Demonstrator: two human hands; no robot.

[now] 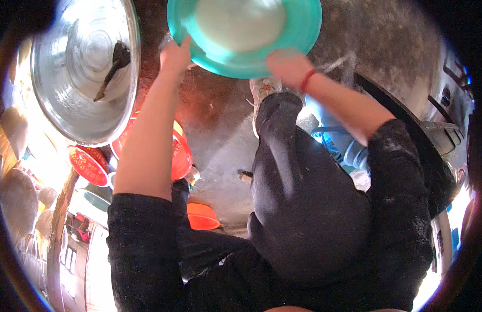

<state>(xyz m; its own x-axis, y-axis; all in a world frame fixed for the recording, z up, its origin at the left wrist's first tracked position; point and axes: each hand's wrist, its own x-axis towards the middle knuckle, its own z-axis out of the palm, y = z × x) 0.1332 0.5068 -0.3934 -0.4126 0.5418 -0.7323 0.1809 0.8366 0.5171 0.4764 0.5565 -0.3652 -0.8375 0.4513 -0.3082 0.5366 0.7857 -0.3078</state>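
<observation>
A teal green basin [309,28] is at the top of the head view, with something whitish [240,23] inside; whether it is liquid or powder I cannot tell. My left hand [176,54] grips the left side of its rim, thumb over the edge and other fingers mostly hidden. At the near right part of the rim is my right hand [290,67], slightly blurred, its fingers closed on the edge. A red band circles my right wrist. To the left of the basin is a large round metal tray [85,117] with a dark, long-handled tool [116,65] on it.
Under my left forearm sits a red-orange tub [181,153], with a red patterned bowl [89,165] beside it. Another orange bowl [202,216] lies farther down on the floor [220,166]. On the right are a blue container [329,138] and a large dark rounded object [433,171].
</observation>
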